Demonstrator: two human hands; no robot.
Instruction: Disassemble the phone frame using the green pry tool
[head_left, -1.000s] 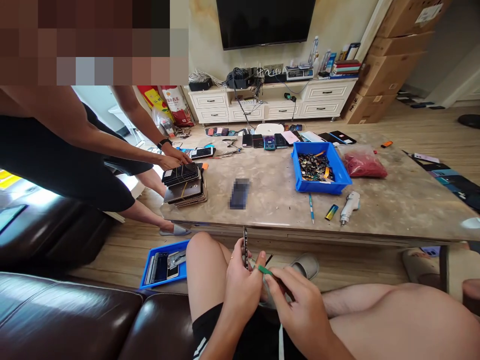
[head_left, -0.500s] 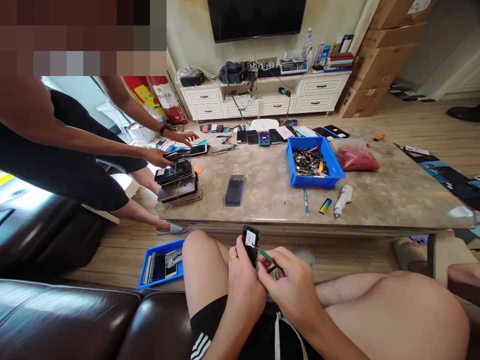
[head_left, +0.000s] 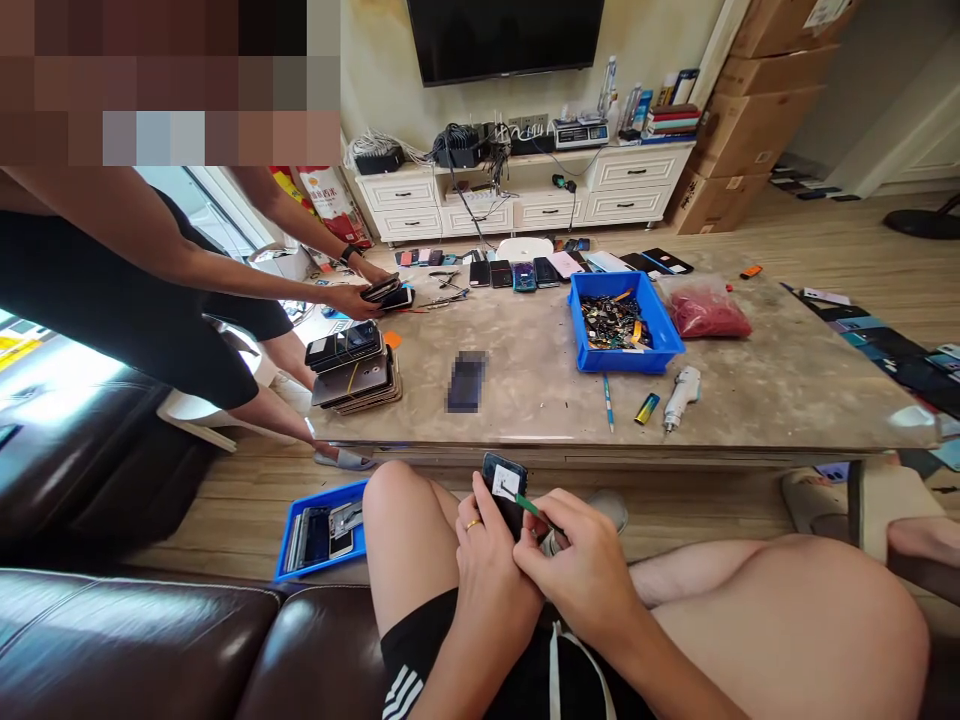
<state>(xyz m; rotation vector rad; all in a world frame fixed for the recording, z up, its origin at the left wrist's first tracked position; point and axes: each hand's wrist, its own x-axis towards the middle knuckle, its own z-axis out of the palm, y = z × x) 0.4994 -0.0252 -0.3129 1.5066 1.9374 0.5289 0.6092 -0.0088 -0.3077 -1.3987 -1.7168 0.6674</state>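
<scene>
Left hand: the left hand (head_left: 491, 572), ring on one finger, is curling closely around a dark smartphone (head_left: 502, 490), gripping it by its lower half and holding it up over the knees.

Right hand: the right hand (head_left: 579, 572) is nearly closed, its fingers pinching a slim green tool (head_left: 529, 508) and pressing it toward the phone's edge.

Phone: it is standing tilted just above the person's lap, with its back and a white label (head_left: 506, 482) facing the camera.

Hidden: the fingers are covering the tool's tip and much of the phone's lower edge, so the contact point is hard to make out; the tool is probably touching the seam, though that is only a guess.

Co-worker: a person standing at the left is reaching over a stone-topped table (head_left: 757, 400), with one hand (head_left: 349, 300) gripping a phone (head_left: 381, 290).

Nearby: a stack of phones (head_left: 352, 370) is sitting on the table's near edge, a blue parts bin (head_left: 626, 322) is holding small components, and a blue tray (head_left: 322, 530) is lying on the floor, loaded with phone parts.
</scene>
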